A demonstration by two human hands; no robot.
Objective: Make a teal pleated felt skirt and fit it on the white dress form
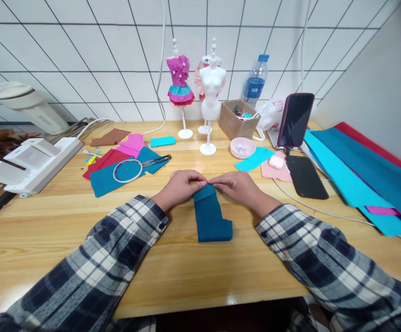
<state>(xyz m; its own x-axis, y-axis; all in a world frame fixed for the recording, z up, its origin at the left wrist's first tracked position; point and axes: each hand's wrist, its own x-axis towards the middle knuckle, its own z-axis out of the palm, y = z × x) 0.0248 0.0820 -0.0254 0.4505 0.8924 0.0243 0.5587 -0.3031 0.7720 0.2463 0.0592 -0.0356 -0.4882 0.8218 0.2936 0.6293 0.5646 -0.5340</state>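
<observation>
Head view: a dark teal cloth point(208, 216) lies on the light wooden table point(166, 276) in front of the person, between the two forearms, its top end held up at the fingers. It is a matte, plain piece of one even colour, longer than it is wide. Near the top a band is folded over, its lower edge running as a slightly slanting line across the front. Below that the cloth drops as a narrow panel with faint creases; its left edge looks a little uneven. At the bottom it widens toward the right into a short step, giving an outline rather like a boot, and the bottom edge is straight and thick, as though doubled.

The left hand point(186, 185) pinches the top edge at its left part, thumb laid along the fold. The right hand point(237, 186) has thumb and forefinger closed together on the top right corner, the fingertips of both hands nearly meeting. Plaid sleeves point(124, 251) cover both arms down to the wrists.

Beyond the left hand, a flat teal piece point(105, 180) of similar colour carries a pale ring point(114, 171), with black-handled thread snips point(159, 160) just beside it. Past the hands stands a bare white dress form point(212, 90), upright on its round base.
</observation>
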